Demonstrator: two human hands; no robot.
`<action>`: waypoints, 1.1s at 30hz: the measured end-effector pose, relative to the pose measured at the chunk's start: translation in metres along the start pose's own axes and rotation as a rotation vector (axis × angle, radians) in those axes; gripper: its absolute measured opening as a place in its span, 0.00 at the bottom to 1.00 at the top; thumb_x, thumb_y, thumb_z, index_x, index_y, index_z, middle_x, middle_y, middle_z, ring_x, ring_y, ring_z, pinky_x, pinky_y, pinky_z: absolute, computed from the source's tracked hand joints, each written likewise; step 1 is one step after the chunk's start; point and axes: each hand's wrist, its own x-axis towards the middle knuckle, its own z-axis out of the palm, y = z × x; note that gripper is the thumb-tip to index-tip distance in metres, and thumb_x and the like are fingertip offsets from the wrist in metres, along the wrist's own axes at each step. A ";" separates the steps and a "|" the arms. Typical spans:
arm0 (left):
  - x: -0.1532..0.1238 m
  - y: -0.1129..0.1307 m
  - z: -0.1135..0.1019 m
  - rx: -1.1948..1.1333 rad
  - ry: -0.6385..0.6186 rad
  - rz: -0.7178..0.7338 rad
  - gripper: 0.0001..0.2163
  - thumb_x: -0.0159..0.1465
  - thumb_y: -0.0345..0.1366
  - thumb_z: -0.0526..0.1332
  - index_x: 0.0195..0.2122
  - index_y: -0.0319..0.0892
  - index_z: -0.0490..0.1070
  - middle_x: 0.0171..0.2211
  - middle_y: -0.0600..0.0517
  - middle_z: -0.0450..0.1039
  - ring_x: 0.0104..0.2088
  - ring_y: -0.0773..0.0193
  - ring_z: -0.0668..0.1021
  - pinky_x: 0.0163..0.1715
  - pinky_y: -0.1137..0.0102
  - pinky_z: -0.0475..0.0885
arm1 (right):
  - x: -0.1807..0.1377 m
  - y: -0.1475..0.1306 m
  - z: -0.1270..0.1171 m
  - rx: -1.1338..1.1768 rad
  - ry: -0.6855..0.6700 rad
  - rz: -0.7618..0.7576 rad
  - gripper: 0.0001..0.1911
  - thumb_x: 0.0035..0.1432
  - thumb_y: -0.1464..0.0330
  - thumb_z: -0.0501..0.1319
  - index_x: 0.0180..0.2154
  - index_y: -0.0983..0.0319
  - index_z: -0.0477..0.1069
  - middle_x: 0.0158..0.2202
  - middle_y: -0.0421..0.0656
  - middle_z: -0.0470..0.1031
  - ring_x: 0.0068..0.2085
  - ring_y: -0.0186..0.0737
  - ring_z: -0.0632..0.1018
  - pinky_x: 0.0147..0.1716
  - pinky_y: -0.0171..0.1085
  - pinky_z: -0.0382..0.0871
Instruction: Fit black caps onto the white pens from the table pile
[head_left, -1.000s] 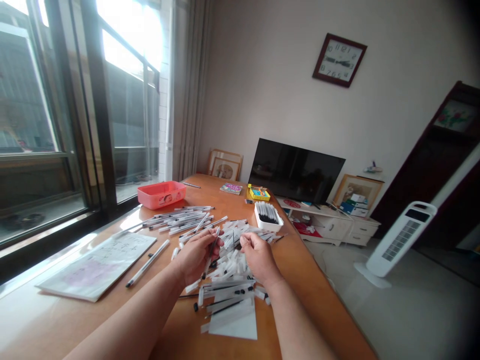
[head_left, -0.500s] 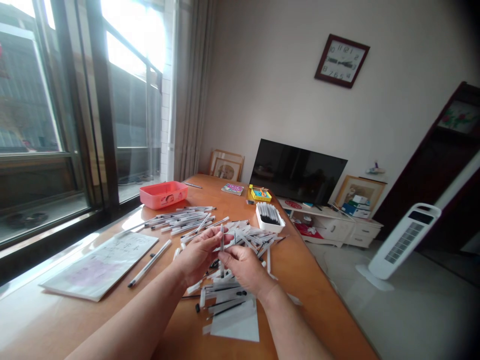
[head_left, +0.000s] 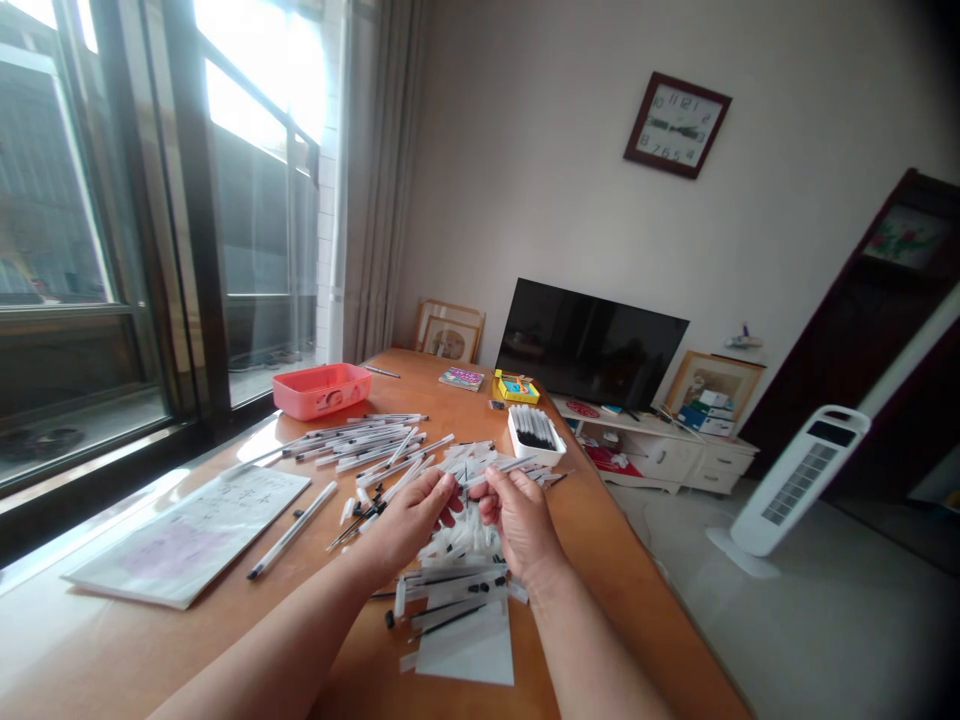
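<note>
My left hand (head_left: 421, 512) is closed in a pinch above the pile of pen parts; what its fingertips hold, if anything, is too small and blurred to name. Facing it a short gap away, my right hand (head_left: 523, 520) pinches a clear pen barrel (head_left: 516, 465), slanting up to the right. Below and around both hands lie white pen caps (head_left: 459, 535), black plugs (head_left: 474, 588) and thin dark refills (head_left: 454, 622), some on a white paper sheet (head_left: 469, 660). Clear pens (head_left: 375, 440) are heaped beyond my left hand.
A white box (head_left: 559, 457) of upright pens stands at the table's right edge. A red plastic basket (head_left: 322, 398) is at the left, a booklet (head_left: 180, 545) and single pen (head_left: 292, 530) nearer. A yellow box (head_left: 519, 390) and small book (head_left: 461, 379) lie farther back.
The pen held upright between my fingers no longer shows there. My hands have moved slightly apart, and a slanted clear barrel now shows at my right fingertips.
</note>
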 end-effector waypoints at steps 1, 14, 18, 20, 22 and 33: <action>0.000 0.000 0.001 0.004 -0.012 0.015 0.20 0.69 0.56 0.56 0.36 0.43 0.69 0.34 0.51 0.74 0.32 0.64 0.73 0.32 0.69 0.68 | -0.001 0.000 0.000 0.004 -0.005 -0.002 0.16 0.55 0.57 0.70 0.33 0.63 0.74 0.28 0.46 0.80 0.23 0.32 0.71 0.22 0.31 0.64; 0.000 -0.002 0.001 -0.178 0.044 -0.085 0.21 0.69 0.54 0.55 0.26 0.44 0.60 0.20 0.58 0.58 0.21 0.69 0.60 0.21 0.72 0.54 | -0.007 0.000 0.006 0.026 -0.137 -0.046 0.19 0.56 0.56 0.70 0.39 0.65 0.76 0.31 0.47 0.82 0.28 0.37 0.77 0.27 0.34 0.71; 0.000 -0.003 0.001 -0.176 0.011 -0.060 0.22 0.69 0.57 0.54 0.30 0.42 0.66 0.25 0.55 0.67 0.23 0.69 0.66 0.23 0.72 0.58 | -0.005 0.003 0.004 0.002 -0.095 -0.066 0.17 0.57 0.57 0.69 0.39 0.64 0.76 0.31 0.46 0.82 0.27 0.36 0.76 0.27 0.34 0.71; -0.001 -0.001 0.001 -0.163 -0.020 -0.043 0.19 0.67 0.55 0.59 0.31 0.43 0.66 0.26 0.56 0.67 0.23 0.69 0.67 0.23 0.73 0.58 | -0.005 0.003 0.003 0.005 -0.081 -0.062 0.16 0.58 0.57 0.69 0.39 0.64 0.76 0.31 0.46 0.82 0.27 0.35 0.76 0.27 0.34 0.71; -0.001 0.000 0.001 -0.152 -0.037 -0.043 0.19 0.67 0.53 0.60 0.29 0.42 0.66 0.24 0.56 0.65 0.23 0.70 0.66 0.23 0.73 0.58 | -0.004 0.003 0.003 0.012 -0.089 -0.056 0.16 0.58 0.57 0.69 0.38 0.64 0.76 0.31 0.46 0.82 0.27 0.36 0.76 0.27 0.34 0.71; 0.000 0.002 0.001 -0.146 -0.059 -0.050 0.21 0.66 0.56 0.60 0.30 0.43 0.65 0.24 0.57 0.65 0.22 0.70 0.66 0.23 0.73 0.57 | -0.005 0.002 0.005 -0.011 -0.098 -0.059 0.16 0.58 0.57 0.68 0.37 0.64 0.76 0.29 0.46 0.81 0.26 0.36 0.76 0.25 0.33 0.70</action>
